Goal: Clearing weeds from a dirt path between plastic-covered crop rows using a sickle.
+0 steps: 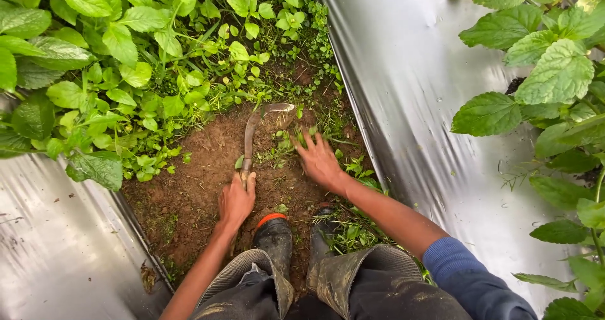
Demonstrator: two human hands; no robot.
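Note:
My left hand (237,200) is closed around the handle of a small curved weeding hoe (252,134), whose blade tip rests on the soil near the far weeds. My right hand (318,160) reaches forward with fingers spread, touching small green weeds (302,137) on the bare brown soil (201,168). It grips nothing that I can see. Both hands work the strip of earth just ahead of my muddy rubber boots (277,238).
Shiny silver mulch film (428,105) covers the ground to the right and the lower left (57,244). Dense leafy plants (94,55) fill the upper left, and larger leaves (554,74) hang along the right edge.

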